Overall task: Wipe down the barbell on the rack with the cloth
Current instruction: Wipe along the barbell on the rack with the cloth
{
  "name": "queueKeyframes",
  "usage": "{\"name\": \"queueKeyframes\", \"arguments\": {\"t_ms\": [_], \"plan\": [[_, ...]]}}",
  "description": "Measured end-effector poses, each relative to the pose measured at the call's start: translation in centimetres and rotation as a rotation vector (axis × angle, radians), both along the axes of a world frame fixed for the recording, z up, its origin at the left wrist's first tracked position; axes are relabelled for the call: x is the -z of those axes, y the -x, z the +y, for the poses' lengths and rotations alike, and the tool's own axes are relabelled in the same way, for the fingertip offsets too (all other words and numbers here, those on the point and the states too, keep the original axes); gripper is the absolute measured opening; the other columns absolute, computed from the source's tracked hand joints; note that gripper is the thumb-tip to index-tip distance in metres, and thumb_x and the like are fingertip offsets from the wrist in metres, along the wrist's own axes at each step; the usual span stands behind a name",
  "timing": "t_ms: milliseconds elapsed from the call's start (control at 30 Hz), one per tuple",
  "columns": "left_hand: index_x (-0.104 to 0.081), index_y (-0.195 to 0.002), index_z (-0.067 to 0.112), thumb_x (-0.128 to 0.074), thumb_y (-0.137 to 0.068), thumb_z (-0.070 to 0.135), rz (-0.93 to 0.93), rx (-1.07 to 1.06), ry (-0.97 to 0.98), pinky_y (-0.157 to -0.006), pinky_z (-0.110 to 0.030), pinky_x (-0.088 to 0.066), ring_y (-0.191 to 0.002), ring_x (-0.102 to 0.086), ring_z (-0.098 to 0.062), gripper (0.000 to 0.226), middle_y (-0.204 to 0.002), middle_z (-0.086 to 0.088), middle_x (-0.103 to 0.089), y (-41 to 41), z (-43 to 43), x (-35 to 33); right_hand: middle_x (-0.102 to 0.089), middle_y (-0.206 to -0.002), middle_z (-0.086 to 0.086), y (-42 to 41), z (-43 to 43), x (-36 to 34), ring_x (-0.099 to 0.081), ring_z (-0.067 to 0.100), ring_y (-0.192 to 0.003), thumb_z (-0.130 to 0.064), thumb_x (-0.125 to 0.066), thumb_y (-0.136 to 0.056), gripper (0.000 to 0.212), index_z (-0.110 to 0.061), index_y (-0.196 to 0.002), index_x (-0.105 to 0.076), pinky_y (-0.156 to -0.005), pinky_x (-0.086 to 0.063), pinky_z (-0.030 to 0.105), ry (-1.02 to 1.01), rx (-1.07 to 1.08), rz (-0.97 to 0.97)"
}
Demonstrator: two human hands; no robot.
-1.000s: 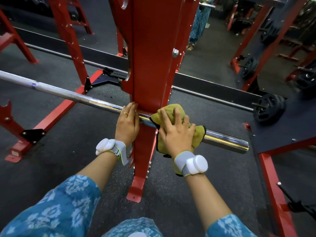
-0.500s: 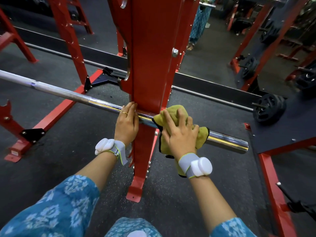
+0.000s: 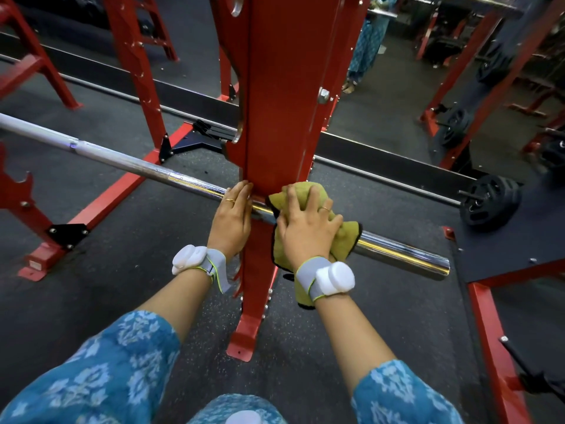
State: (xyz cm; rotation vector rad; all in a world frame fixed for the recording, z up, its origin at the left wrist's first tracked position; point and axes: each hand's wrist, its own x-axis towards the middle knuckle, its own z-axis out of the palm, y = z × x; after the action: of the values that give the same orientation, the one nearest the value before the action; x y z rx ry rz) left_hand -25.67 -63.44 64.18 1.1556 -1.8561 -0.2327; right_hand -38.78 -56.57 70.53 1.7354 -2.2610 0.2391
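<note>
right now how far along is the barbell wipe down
Done: nothing certain; the barbell gleams past the cloth, but that proves little. In hand: the right hand holds the cloth over the bar beside the rack upright; the left hand rests on the bar across the upright. Left: probably the long, duller shaft running left.

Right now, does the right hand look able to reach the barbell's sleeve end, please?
Probably yes: the right hand holds the cloth on the barbell sleeve, which runs bare to its end.
</note>
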Motion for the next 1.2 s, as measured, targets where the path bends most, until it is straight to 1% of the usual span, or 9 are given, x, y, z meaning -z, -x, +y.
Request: {"name": "queueKeyframes", "arguments": {"t_ms": [200,267,367,533,700,833,967,1067,1200], "plan": [[-0.054,-0.127,-0.001,-0.035,-0.097,0.021,0.013,0.044,-0.053,-0.104,-0.043,-0.038,-0.121,-0.047,-0.028,0.042,-0.132,-0.016,-0.052,-0.4,0.4,-0.6,-0.06,-0.122,0.016,1.4,1.6,0.9,-0.06,0.039,-0.093,-0.042,-0.05,-0.077,0.047,-0.031,-0.12,-0.064,-0.069,-0.048,0.049,0.12,-0.134,0.028],[-0.053,-0.128,-0.001,-0.034,-0.097,0.022,0.023,0.057,-0.062,-0.105,-0.04,-0.035,-0.122,-0.046,-0.026,0.043,-0.133,-0.015,-0.051,-0.5,0.5,-0.8,-0.053,-0.13,0.019,0.9,1.1,0.4,-0.055,0.043,-0.103,-0.042,-0.061,-0.08,0.049,-0.03,-0.128,-0.058,-0.076,-0.045,0.055,0.096,-0.081,-0.007],[-0.051,-0.13,0.0,-0.036,-0.096,0.016,0.041,0.085,-0.083,-0.107,-0.039,-0.034,-0.125,-0.044,-0.024,0.041,-0.136,-0.014,-0.049,-0.8,0.6,-0.9,-0.03,-0.148,0.018,-0.3,-0.3,-0.5,-0.034,0.044,-0.127,-0.044,-0.049,-0.092,0.055,-0.029,-0.143,-0.036,-0.094,-0.031,0.058,-0.041,-0.038,-0.097],[-0.049,-0.133,-0.001,-0.037,-0.089,0.009,0.047,0.115,-0.091,-0.11,-0.028,-0.028,-0.127,-0.039,-0.021,0.046,-0.138,-0.014,-0.046,-1.2,0.5,-1.0,-0.06,-0.118,0.017,-1.0,-0.9,0.6,-0.059,0.04,-0.096,-0.043,-0.073,-0.069,0.053,-0.028,-0.119,-0.064,-0.07,-0.048,0.049,0.113,-0.071,0.066],[-0.049,-0.132,-0.001,-0.031,-0.081,0.016,0.071,0.116,-0.09,-0.109,-0.028,-0.027,-0.126,-0.038,-0.018,0.056,-0.138,-0.014,-0.046,-1.0,0.7,-1.1,-0.058,-0.122,0.015,0.0,0.5,1.9,-0.058,0.037,-0.093,-0.037,-0.046,-0.077,0.045,-0.029,-0.117,-0.065,-0.07,-0.047,0.046,0.24,-0.223,0.151],[-0.049,-0.132,-0.003,-0.033,-0.078,0.014,0.054,0.122,-0.084,-0.109,-0.022,-0.024,-0.126,-0.037,-0.019,0.059,-0.137,-0.017,-0.046,-1.1,0.5,-1.0,-0.057,-0.121,0.015,-1.5,-0.5,2.2,-0.058,0.037,-0.094,-0.036,-0.065,-0.074,0.044,-0.03,-0.118,-0.064,-0.071,-0.046,0.047,0.253,-0.148,0.131],[-0.047,-0.133,-0.002,-0.033,-0.078,0.016,0.042,0.137,-0.095,-0.111,-0.028,-0.026,-0.127,-0.037,-0.02,0.06,-0.139,-0.016,-0.044,-1.3,0.4,-0.9,-0.06,-0.116,0.013,-2.4,-1.4,2.3,-0.056,0.035,-0.092,-0.035,-0.07,-0.072,0.046,-0.03,-0.117,-0.065,-0.07,-0.046,0.046,0.305,-0.21,0.145],[-0.047,-0.134,-0.001,-0.033,-0.079,0.018,0.034,0.149,-0.083,-0.11,-0.038,-0.028,-0.127,-0.038,-0.022,0.06,-0.14,-0.015,-0.044,-1.5,0.4,-0.8,-0.06,-0.12,0.012,-1.2,-1.0,3.0,-0.046,0.035,-0.097,-0.033,-0.057,-0.078,0.042,-0.031,-0.119,-0.064,-0.071,-0.046,0.046,0.381,-0.349,0.213],[-0.05,-0.132,0.0,-0.033,-0.077,0.019,0.078,0.193,-0.11,-0.11,-0.039,-0.029,-0.127,-0.039,-0.02,0.061,-0.139,-0.013,-0.046,-1.8,0.3,-1.1,-0.044,-0.132,0.007,1.5,0.5,4.1,-0.044,0.035,-0.102,-0.033,-0.052,-0.08,0.046,-0.035,-0.125,-0.061,-0.073,-0.041,0.044,0.432,-0.479,0.301]]}}
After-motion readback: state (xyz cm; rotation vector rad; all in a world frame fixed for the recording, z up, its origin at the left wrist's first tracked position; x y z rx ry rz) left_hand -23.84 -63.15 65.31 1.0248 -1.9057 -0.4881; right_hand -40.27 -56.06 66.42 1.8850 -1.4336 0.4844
